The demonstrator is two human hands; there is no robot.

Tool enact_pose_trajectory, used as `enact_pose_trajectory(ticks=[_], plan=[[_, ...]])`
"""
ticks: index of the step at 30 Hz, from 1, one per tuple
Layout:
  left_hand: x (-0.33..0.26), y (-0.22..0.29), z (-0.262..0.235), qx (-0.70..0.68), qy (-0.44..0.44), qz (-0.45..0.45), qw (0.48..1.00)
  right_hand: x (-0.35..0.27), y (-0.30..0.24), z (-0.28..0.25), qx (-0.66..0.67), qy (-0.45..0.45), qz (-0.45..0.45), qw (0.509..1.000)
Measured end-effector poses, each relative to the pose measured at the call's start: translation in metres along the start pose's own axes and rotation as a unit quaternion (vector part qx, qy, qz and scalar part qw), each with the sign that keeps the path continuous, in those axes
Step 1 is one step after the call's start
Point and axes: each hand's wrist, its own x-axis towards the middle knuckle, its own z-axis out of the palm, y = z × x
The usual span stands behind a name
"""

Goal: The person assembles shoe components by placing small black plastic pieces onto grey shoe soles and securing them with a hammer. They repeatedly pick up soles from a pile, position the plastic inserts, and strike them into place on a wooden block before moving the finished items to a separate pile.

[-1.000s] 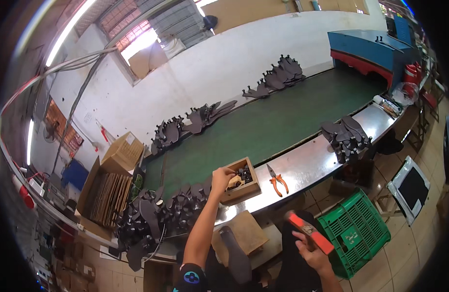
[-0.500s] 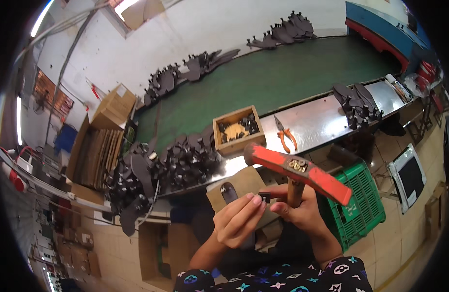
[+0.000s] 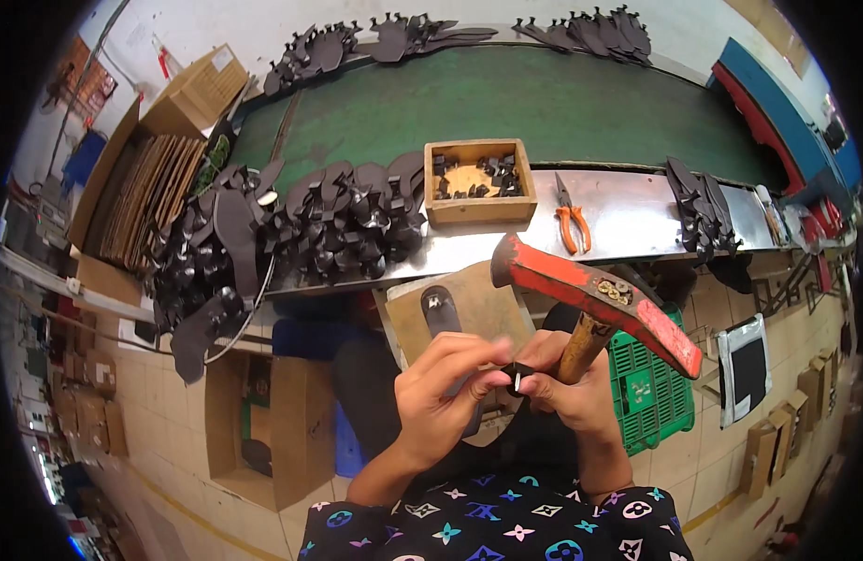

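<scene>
A small black piece (image 3: pixel 512 379) is pinched between both hands above the lap, the left hand (image 3: pixel 441 388) closed on it, the right hand (image 3: pixel 567 383) also gripping a red hammer (image 3: pixel 595 299). Seating it on the block (image 3: pixel 464 313) probably comes next, needing steady placement. Soles (image 3: pixel 329 224) are heaped on the steel counter (image 3: pixel 628 220) beside a wooden box (image 3: pixel 478 182) and pliers (image 3: pixel 572 215); the floor (image 3: pixel 170 402) is tiled.

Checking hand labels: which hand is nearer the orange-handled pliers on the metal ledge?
Right. The right hand, gripping the red hammer, sits below the pliers, almost directly under them. The left hand is farther to the left, its fingers pinching a small black piece.
</scene>
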Motion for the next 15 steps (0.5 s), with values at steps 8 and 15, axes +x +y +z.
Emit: enact_pose_trajectory(ticks=[8,15], plan=[[-0.009,0.001,-0.007,0.080,0.043,0.037,0.995,0.010,0.000,0.027,-0.018,0.039,-0.022,0.999],[-0.024,-0.021,-0.011,0.060,0.037,0.009,0.997,0.009,0.004,0.014,-0.001,0.025,0.095,0.995]])
